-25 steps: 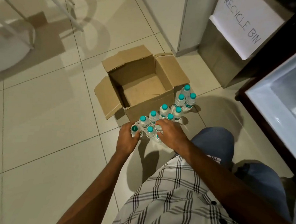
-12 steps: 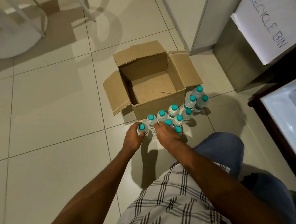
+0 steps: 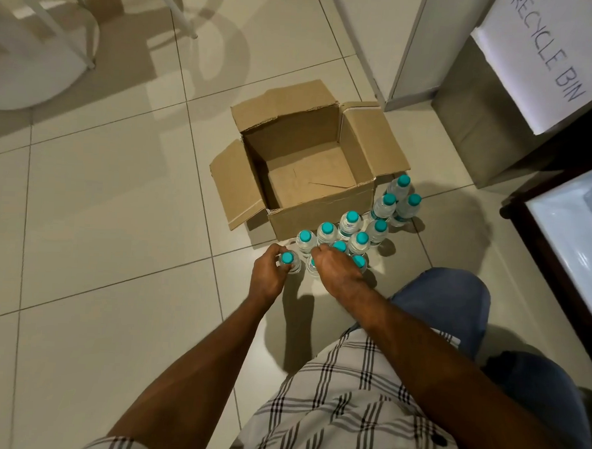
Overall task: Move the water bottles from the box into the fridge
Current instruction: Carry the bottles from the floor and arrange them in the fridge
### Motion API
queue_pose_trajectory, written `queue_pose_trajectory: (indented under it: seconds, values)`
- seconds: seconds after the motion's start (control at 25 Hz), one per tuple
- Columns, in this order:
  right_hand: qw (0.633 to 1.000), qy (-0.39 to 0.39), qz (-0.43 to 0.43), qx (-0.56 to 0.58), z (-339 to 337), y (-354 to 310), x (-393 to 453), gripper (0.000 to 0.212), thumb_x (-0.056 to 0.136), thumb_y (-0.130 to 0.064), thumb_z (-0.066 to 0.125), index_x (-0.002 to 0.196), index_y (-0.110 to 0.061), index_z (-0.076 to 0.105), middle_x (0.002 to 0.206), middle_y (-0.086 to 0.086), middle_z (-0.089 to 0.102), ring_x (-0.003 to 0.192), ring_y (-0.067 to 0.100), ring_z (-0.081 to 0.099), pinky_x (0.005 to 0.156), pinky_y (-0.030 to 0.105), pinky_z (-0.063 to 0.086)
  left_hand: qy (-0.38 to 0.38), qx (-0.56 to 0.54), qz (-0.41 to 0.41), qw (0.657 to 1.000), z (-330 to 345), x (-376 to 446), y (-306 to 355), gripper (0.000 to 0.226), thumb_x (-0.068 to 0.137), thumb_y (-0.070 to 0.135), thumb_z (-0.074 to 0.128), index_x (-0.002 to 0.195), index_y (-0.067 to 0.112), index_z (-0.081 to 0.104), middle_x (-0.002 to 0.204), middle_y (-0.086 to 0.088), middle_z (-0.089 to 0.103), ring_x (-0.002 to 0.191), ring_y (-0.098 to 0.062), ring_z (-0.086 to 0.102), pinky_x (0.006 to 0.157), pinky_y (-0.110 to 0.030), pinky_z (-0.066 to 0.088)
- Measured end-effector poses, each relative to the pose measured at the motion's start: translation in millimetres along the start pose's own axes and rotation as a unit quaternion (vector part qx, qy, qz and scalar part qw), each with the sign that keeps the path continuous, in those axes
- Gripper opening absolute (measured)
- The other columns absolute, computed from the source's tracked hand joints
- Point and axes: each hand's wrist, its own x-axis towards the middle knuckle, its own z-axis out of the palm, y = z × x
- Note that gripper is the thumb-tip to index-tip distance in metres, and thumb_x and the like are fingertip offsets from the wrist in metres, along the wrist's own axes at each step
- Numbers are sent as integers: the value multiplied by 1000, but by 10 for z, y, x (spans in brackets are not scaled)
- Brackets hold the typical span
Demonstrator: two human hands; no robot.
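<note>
An open cardboard box [image 3: 317,211] stands on the tiled floor with nothing inside it. Several small clear water bottles with teal caps [image 3: 351,227] stand upright on the floor along its near side and right corner. My left hand [image 3: 268,274] grips the leftmost bottle [image 3: 287,260] around its neck. My right hand [image 3: 335,271] lies over a bottle [image 3: 312,267] beside it, fingers curled around its top, hiding most of it. The open fridge [image 3: 568,235] shows at the right edge, white inside.
A grey bin labelled RECYCLE BIN [image 3: 492,107] stands behind the fridge. A white cabinet corner [image 3: 396,58] is beyond the box. A white table base and legs [image 3: 39,56] occupy the upper left. My knee in jeans [image 3: 445,300] is close to the bottles.
The view has shifted so the box and bottles sit lower in the frame. Both hands stayed on the nearest bottles, the left keeping its grip on the leftmost one.
</note>
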Motion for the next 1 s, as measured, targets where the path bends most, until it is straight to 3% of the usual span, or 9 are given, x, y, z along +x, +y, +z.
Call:
queue_pose_trajectory:
  seconds: [0.08, 0.2, 0.32, 0.4, 0.6, 0.8, 1.0]
  values:
    - [1000, -12, -8, 4, -22, 13, -13, 83, 73, -11, 87, 144, -17, 43, 142, 11, 49, 129, 31, 54, 104, 44, 49, 8, 3, -2, 1000, -9, -35, -27, 22, 96, 20, 65, 117, 12, 60, 118, -2, 66, 101, -16, 61, 75, -7, 41]
    - [993, 82, -9, 83, 10, 30, -105, 56, 86, -21, 78, 135, -17, 52, 132, 8, 58, 113, 26, 62, 93, 37, 54, 22, 3, 24, 999, -42, -110, -55, 27, 97, 23, 63, 122, 12, 60, 121, -3, 66, 102, -15, 60, 84, -16, 47]
    - [953, 189, -11, 235, -25, 58, -280, 40, 89, -32, 74, 125, -21, 61, 121, 1, 65, 102, 18, 65, 82, 29, 53, 50, -9, 52, 997, -120, -172, -8, 31, 99, 27, 60, 127, 13, 58, 127, -3, 63, 111, -16, 59, 97, -34, 54]
    - [923, 215, -29, 318, -146, 113, -399, 39, 86, -34, 77, 120, -23, 63, 116, -4, 64, 101, 13, 64, 79, 23, 51, 66, -18, 66, 995, -213, -198, 93, 33, 99, 27, 61, 129, 15, 57, 129, -2, 61, 114, -17, 59, 98, -38, 55]
    - [838, 275, -61, 466, -490, 349, -743, 33, 84, -29, 80, 114, -26, 66, 108, -15, 57, 98, 1, 60, 72, 8, 50, 80, -52, 149, 984, -524, -231, 655, 31, 95, 28, 66, 125, 23, 61, 123, 7, 63, 108, -4, 59, 84, -15, 50]
    - [779, 404, -63, 476, -775, 834, -1195, 35, 82, -17, 81, 115, -10, 70, 107, -3, 62, 87, 1, 61, 73, 5, 49, 46, -64, 230, 970, -593, -254, 1518, 26, 92, 25, 69, 118, 27, 65, 121, 8, 66, 108, -9, 61, 84, -23, 54]
    - [731, 532, -9, 427, -911, 1589, -1728, 29, 78, -6, 81, 104, 1, 72, 97, 7, 66, 81, -7, 59, 71, 9, 51, -11, -42, 338, 940, -292, -273, 2366, 30, 91, 27, 70, 121, 25, 66, 120, 12, 66, 107, 1, 58, 79, -14, 46]
